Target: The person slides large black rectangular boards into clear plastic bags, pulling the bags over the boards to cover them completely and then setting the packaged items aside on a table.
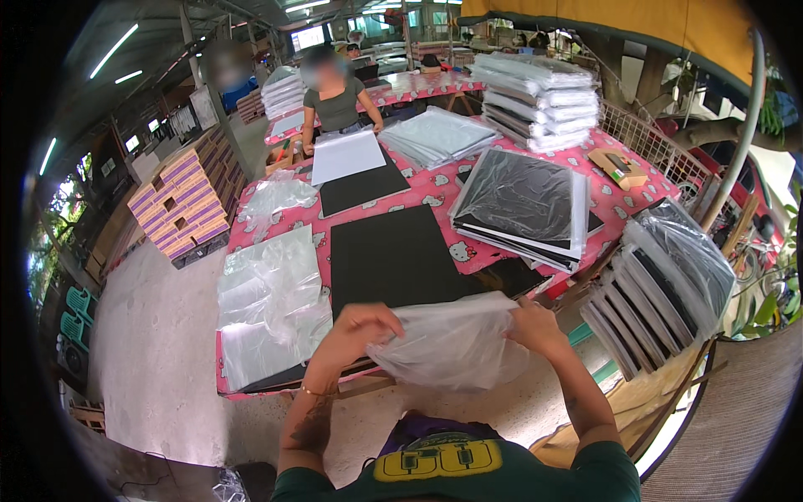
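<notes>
The large black sheet (389, 255) lies flat on the pink table cover (623, 203), and just in front of its near edge, on the person's side, a translucent plastic film (456, 347) is stretched between two bare hands. The left hand (368, 328), near the sheet's near left corner, has its fingers curled nearly closed on one end of the film; exactly where its thumb presses cannot be made out. The right hand (535, 326), to the right of the sheet's near edge, pinches the other end between bent fingers and thumb, with little gap showing. The film's middle sags loosely toward the person. Left of the black sheet lies a spread of clear plastic sleeves (274, 309), wrinkled on top; to its right sits a pile of plastic-wrapped black boards (523, 201). Beyond its far edge, a white sheet (347, 156) partly covers a second black sheet (365, 191), and farther behind them a co-worker (335, 105) stands with both hands near the white sheet.
</notes>
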The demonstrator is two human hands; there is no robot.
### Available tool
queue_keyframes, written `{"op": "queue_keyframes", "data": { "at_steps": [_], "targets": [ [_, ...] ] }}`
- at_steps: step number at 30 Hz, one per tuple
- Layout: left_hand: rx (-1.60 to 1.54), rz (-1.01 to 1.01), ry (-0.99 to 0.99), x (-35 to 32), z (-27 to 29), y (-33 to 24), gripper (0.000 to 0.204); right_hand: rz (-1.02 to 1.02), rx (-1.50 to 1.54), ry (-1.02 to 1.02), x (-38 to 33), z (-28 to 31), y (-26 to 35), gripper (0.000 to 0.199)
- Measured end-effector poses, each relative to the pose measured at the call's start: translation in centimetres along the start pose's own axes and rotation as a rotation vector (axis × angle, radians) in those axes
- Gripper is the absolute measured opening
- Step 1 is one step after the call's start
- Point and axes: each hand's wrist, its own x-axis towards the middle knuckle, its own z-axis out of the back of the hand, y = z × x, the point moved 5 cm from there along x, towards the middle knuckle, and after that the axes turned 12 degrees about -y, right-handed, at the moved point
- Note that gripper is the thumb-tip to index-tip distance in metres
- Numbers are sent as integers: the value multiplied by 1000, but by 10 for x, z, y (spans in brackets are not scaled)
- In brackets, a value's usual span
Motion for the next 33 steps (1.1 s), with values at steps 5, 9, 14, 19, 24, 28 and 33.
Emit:
{"op": "queue_keyframes", "data": {
  "at_steps": [5, 9, 14, 19, 24, 28, 33],
  "targets": [
    [1306, -39, -372, -14, 34, 45, 30, -82, 72, -219, -10, 1, -43, 29],
    [1384, -205, -528, -4, 34, 7, 32, 41, 53, -438, -21, 32, -62, 21],
    [430, -171, -141, -18, 69, -20, 44, -201, 517, 379, -24, 38, -73, 31],
    [830, 129, 406, 8, -41, -44, 40, -204, 2095, -150, -24, 31, -76, 48],
    [338, 39, 132, 11, -3, -13, 32, 104, 1255, 368, -56, -11, -73, 44],
    [-578, 378, -336, 11, -3, -5, 32, 25, 1264, 458, -49, 10, -28, 43],
    [567, 269, 657, -24, -58, 10, 35, -608, 2225, -431, -32, 54, -69, 45]
  ]
}}
